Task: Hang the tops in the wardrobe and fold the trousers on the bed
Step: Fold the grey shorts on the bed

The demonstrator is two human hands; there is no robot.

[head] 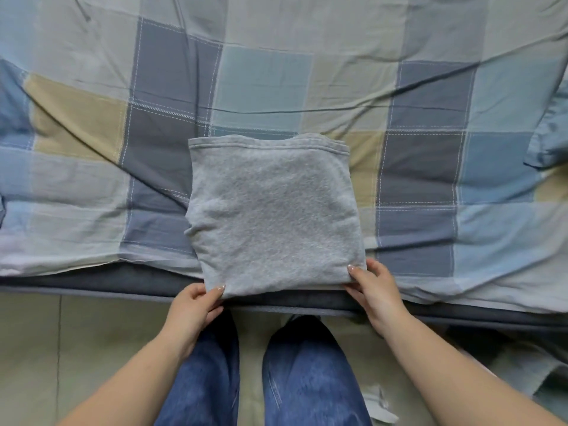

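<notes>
The folded grey trousers lie at the bed's near edge. The left hand and right hand each pinch a near corner, thumb on top.

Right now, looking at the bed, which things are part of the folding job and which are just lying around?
Part of the job:
- folded grey trousers near the bed's front edge
- left hand, pinching their near left corner
- right hand, pinching their near right corner

Just lying about:
- checked bedspread under the trousers
- blue cloth at the right edge
- white scrap on the floor
</notes>
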